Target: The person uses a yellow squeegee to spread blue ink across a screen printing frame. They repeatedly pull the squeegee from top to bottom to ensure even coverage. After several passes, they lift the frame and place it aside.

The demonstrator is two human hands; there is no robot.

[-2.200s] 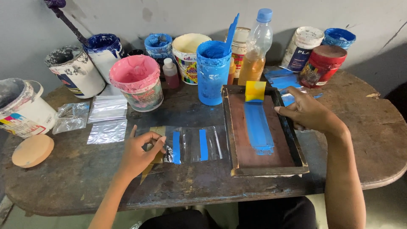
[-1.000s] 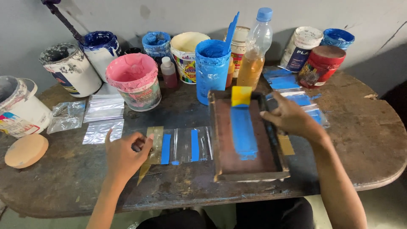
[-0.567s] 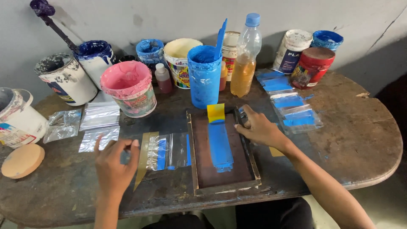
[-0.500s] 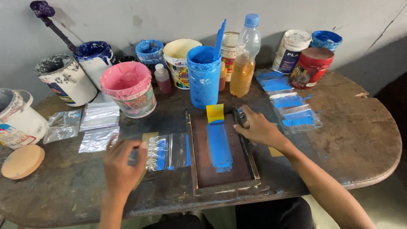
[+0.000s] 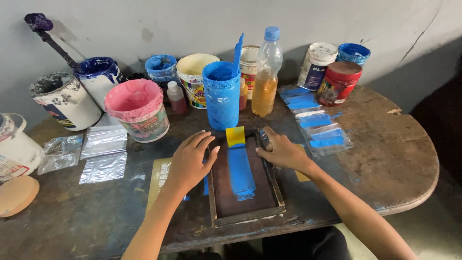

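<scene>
Screen frame [image 5: 244,188] between both hands, left hand [image 5: 188,161] fingers spread flat, right hand [image 5: 283,151] fingers pinching its rim

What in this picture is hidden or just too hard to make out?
From the head view:
- What lies beneath the wooden frame: the frame and the left hand cover it.
- The frame's right rail near the top: the right hand hides it.
- The white bucket at the left: cut off by the picture's edge.
- Contents of the red tub and the jars behind: lids and angle hide them.
</scene>
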